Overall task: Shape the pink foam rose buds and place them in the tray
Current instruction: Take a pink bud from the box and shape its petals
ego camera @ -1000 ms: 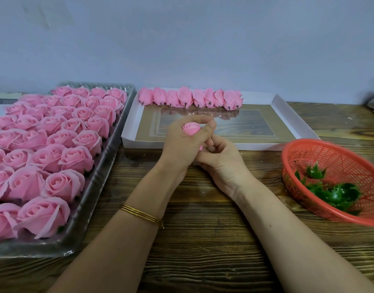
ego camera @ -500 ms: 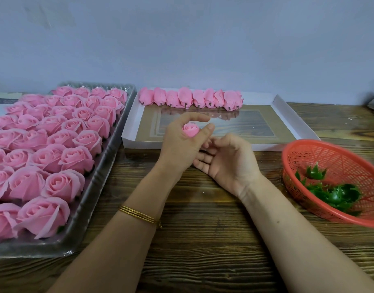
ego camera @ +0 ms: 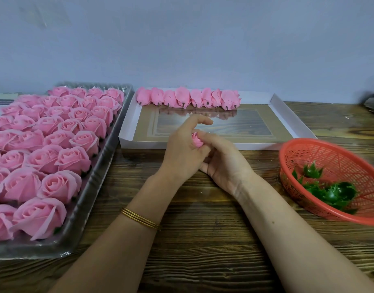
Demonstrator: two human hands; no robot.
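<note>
A small pink foam rose bud sits between both hands just in front of the white tray. My left hand holds the bud from the left, its index finger stretched out above it. My right hand grips the bud from the right with curled fingertips. Along the tray's far edge lies a row of several shaped pink buds, stems pointing toward me.
A clear plastic tray packed with several open pink roses fills the left side. An orange mesh basket holding green calyx pieces stands at the right. Everything rests on a dark wooden table against a grey wall.
My right hand, drawn back and open half a second ago, has returned and closed its fingertips on the bud. The bud sits slightly lower in my left hand.
</note>
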